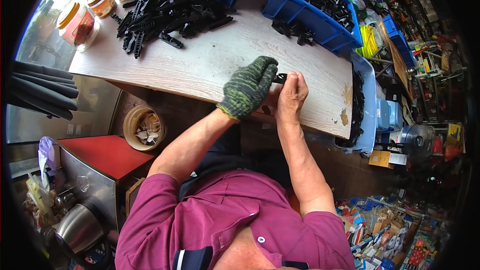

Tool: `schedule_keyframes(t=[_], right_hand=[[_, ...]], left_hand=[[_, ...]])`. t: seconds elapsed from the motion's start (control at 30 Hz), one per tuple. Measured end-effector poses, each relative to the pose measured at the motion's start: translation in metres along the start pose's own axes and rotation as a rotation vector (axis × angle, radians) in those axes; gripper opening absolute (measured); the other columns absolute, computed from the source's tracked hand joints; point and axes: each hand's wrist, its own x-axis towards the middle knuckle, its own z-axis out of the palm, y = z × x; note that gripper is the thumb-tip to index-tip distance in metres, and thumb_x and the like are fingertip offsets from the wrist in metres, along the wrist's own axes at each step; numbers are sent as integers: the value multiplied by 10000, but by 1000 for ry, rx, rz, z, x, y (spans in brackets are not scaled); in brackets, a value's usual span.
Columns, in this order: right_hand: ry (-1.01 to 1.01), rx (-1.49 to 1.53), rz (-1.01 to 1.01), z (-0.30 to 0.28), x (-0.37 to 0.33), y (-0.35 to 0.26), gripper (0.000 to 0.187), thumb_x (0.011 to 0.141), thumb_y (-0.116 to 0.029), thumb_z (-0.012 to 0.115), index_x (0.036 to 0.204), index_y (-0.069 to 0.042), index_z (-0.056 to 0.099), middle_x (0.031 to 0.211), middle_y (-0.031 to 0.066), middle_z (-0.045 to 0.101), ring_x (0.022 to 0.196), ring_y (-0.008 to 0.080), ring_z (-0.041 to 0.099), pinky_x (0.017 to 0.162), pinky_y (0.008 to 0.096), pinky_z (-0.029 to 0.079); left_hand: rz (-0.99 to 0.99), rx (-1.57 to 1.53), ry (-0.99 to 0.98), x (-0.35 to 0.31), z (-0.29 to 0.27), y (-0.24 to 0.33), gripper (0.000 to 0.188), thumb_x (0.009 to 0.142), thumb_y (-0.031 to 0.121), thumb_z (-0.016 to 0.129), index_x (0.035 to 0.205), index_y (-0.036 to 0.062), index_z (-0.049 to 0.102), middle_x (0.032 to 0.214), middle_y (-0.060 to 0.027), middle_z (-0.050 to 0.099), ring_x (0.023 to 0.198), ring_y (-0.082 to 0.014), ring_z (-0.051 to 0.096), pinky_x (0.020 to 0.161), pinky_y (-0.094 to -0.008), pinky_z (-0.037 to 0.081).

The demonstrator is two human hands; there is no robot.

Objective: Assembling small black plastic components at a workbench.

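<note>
My left hand, in a green and black knit glove, is closed over the near edge of the pale wooden table. Bare and also closed, my right hand meets it fingertip to fingertip. Between the two hands shows a small black plastic part, gripped from both sides; most of it is hidden by the fingers. Farther off on the left lies a heap of long black plastic pieces. A smaller cluster of black parts sits beyond my hands, beside a blue crate.
Blue crates with black parts line the table's far side. A light blue bin stands at its right end. Lidded jars sit at the left corner. A waste bucket is on the floor, near a red-topped cabinet.
</note>
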Motion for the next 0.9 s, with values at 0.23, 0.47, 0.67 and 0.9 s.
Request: schedule_keyframes(t=[0.23, 0.47, 0.67, 0.9], right_hand=[[-14, -156, -150, 4, -7, -14, 250, 969, -136, 511, 734, -56, 484, 640, -29, 392, 601, 75, 348, 532, 276, 342], [-124, 230, 175, 1, -10, -24, 227, 985, -195, 471, 801, -66, 507, 546, 17, 430, 378, 120, 372, 417, 343, 526], [-139, 212, 186, 12, -10, -25, 225, 985, -232, 475, 816, -87, 503, 504, 6, 362, 406, 120, 371, 466, 369, 559], [-117, 299, 310, -8, 3, -24, 253, 985, -271, 507, 792, -107, 490, 487, -7, 326, 393, 121, 361, 470, 428, 579]], left_hand=[[69, 196, 55, -11, 21, -6, 327, 988, 177, 522, 1273, 26, 573, 1246, -178, 602, 1026, -372, 628, 843, -450, 511], [199, 314, 179, -14, -39, -13, 309, 945, 205, 616, 1234, 97, 628, 1063, -165, 690, 947, -359, 665, 815, -466, 527], [124, 1086, 305, 6, -175, -61, 313, 859, 170, 625, 1168, 188, 672, 977, -145, 655, 915, -377, 610, 765, -506, 491], [361, 1093, 181, 10, -153, -45, 203, 868, 195, 649, 1063, 176, 703, 1033, -107, 664, 1005, -347, 597, 808, -502, 477]])
